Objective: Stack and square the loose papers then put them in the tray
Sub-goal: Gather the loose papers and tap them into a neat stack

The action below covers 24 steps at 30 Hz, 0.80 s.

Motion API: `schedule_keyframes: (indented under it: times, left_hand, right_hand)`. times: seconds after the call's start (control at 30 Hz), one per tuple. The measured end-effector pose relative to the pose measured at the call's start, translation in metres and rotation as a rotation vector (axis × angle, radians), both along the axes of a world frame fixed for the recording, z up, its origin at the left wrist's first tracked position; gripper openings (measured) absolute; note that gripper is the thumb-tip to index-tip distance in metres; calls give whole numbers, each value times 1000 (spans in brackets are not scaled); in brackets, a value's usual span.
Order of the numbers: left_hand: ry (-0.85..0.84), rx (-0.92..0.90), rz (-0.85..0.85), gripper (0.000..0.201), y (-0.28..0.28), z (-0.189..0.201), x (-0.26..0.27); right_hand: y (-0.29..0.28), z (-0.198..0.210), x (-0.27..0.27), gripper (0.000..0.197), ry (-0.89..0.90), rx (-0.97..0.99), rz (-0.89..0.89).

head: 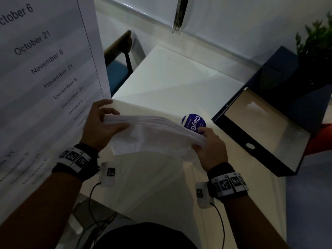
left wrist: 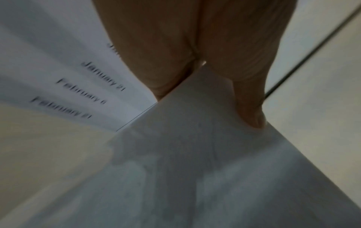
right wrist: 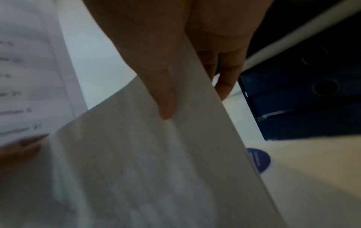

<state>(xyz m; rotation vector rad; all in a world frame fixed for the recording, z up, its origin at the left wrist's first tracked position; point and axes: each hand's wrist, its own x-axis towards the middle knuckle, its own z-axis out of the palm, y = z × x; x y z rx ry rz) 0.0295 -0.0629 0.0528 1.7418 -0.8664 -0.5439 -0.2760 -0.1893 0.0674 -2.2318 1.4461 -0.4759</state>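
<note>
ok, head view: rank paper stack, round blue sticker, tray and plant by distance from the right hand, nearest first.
1. paper stack: held at its right edge by the right hand.
2. round blue sticker: on the table just beyond the fingertips.
3. tray: dark blue, to the hand's right.
4. plant: far right, behind the tray.

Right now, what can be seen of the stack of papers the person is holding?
The stack of papers is a sheaf of white sheets, held off the white table between both hands. The left hand grips its left end, thumb on the near face; the right hand pinches its right end. Seen edge-on from the head view, the upper edges are slightly fanned, not yet flush, and the sheets bow. The near face shows faint markings, unreadable. It sits left of the dark blue tray, not in it.
</note>
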Motion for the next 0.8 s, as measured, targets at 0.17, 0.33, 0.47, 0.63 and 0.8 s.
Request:
schedule_keyframes:
  times: [0.17,0.33,0.47,0.63,0.8]
  left_hand:
    - [287,45,22,42,7,-34,-6]
    - [267,-33,191,21,-7,-27,-21]
    - [79,-151,329,23,-4,-15,-50]
    - [145,-14,196,51,7,-53,-58]
    - [272,-51,315,24,-5,-44,-64]
  right_hand:
    - [-1,-18,-9,60,-614,360,-269]
    - [1,-20,7,23,-706,339,-319]
    - [21,-17,13,27,-737,222,-252]
    - [37,-41,15,71,-686,453,-242]
    - [15,-37,31,34,-757,369,-264]
